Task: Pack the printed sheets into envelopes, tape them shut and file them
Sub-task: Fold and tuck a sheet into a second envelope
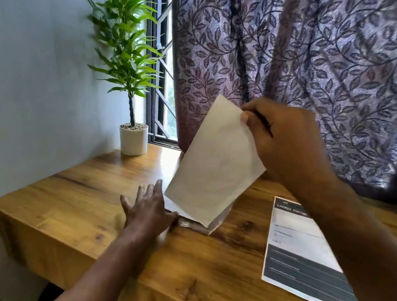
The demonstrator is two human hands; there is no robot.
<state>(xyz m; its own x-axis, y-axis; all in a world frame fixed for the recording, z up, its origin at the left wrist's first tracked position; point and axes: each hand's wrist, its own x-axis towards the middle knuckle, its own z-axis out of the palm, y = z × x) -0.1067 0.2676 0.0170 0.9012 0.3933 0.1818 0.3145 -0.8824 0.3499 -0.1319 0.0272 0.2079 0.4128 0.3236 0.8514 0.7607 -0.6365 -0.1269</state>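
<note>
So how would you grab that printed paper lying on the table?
The printed sheet lies flat on the table, so nothing sticks up. Probably peel up its near left corner from the front, then pinch it; the right arm hides its right side.

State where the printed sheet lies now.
In the head view, the printed sheet lies flat on the right side of the wooden desk, right of the envelope stack and the envelope held by the right hand.
</note>
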